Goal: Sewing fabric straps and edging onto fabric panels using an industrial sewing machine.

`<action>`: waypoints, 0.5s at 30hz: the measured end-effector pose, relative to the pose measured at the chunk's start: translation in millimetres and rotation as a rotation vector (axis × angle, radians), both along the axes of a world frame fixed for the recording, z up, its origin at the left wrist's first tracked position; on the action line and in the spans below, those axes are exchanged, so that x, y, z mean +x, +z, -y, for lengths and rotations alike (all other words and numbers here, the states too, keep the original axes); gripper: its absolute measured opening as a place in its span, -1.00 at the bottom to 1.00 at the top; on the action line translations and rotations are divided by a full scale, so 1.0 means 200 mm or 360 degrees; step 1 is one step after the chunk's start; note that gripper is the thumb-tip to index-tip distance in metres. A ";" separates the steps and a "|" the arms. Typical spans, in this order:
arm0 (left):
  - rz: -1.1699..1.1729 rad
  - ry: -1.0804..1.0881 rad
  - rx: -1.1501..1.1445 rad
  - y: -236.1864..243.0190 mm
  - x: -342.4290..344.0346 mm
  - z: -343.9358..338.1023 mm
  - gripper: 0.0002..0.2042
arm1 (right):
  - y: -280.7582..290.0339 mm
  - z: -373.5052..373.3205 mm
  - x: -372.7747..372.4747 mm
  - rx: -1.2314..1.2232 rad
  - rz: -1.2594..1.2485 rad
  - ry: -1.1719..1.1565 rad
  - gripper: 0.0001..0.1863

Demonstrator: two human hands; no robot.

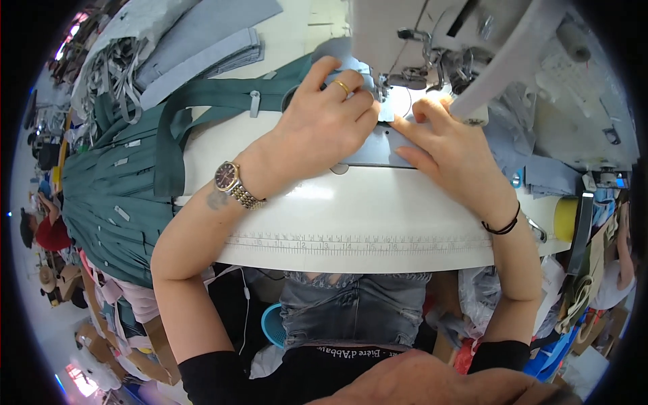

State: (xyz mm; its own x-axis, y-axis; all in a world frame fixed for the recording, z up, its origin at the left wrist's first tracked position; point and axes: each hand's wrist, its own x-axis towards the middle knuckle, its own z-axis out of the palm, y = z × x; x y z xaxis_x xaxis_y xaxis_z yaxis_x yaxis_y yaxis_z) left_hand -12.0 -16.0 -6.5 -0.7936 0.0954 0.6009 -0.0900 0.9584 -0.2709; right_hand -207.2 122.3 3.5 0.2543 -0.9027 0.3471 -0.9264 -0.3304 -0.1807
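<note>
My left hand (331, 115) is closed, its fingers curled down beside the needle of a white sewing machine (405, 77). What its fingertips grip is hidden. A green fabric strip (229, 88) runs in from the left and disappears beneath this hand. By the presser foot, a small pale grey-blue piece (387, 110) lies between the two hands. My right hand (452, 138) rests right of the needle, the index fingertip touching or very near that piece. Its thumb is apart, over the metal plate (385, 148). Gathered green fabric (115, 196) with small pale tags hangs over the table's left side.
Flat grey-blue fabric pieces (209, 57) are stacked at the far left, beside a white plastic bag (125, 40). A printed ruler scale (358, 245) follows the table's near edge. More folded grey fabric (550, 177) lies at right, close to a yellow roll (565, 219).
</note>
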 end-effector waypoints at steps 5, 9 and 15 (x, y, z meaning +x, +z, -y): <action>0.0095 0.0014 0.0000 0.02 0.02 -0.01 -0.74 | 0.01 -0.01 0.00 0.0050 -0.0036 -0.0053 -0.63; 0.0053 -0.0009 0.0048 0.01 0.02 0.00 -0.75 | 0.02 0.00 0.00 0.0061 -0.0085 -0.0015 -0.65; 0.0193 -0.0014 -0.0014 0.03 0.03 -0.04 -0.71 | 0.05 0.01 -0.01 0.0032 -0.0081 0.0005 -0.70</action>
State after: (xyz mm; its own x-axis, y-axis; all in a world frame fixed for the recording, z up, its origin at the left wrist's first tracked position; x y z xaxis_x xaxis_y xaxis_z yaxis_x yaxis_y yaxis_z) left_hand -6.3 -7.2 0.0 -0.8596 0.1077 0.4996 -0.0474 0.9565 -0.2878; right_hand -208.8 119.9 12.7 0.2741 -0.9085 0.3154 -0.9334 -0.3303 -0.1400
